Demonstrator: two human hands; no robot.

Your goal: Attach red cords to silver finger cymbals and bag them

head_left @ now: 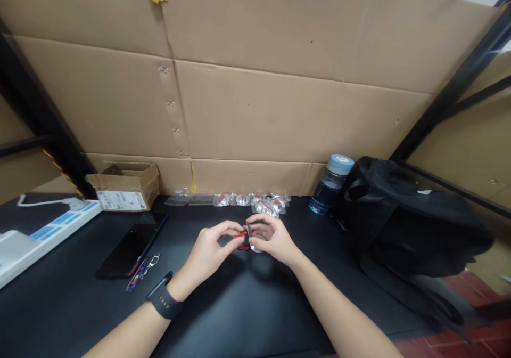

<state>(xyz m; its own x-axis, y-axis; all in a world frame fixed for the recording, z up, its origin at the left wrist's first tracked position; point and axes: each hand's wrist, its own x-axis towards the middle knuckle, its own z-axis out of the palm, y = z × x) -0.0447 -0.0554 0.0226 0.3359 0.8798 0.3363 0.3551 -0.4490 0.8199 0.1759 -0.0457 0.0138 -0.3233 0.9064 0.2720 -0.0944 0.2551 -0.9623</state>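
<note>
Above the middle of the black table, my two hands meet around small parts. My left hand (217, 245), with a dark watch on its wrist, pinches a small red piece (240, 235) between thumb and fingers. A shiny round metal piece (255, 247) is in my right hand (275, 239), its thumb and fingers curled about it. The two pieces are close together; whether they touch or are joined I cannot tell. Just beyond my hands lie several see-through packets (265, 204) holding round silver pieces with red parts. Flat see-through bags (202, 200) lie to their left.
On the left are an open cardboard box (126, 187), a white power strip (59, 230), a dark phone (133, 246) and a keychain strap with a metal clasp (143, 270). A blue-lidded bottle (330, 185) and a black bag (411, 225) stand right. Cardboard (255, 113) walls the back.
</note>
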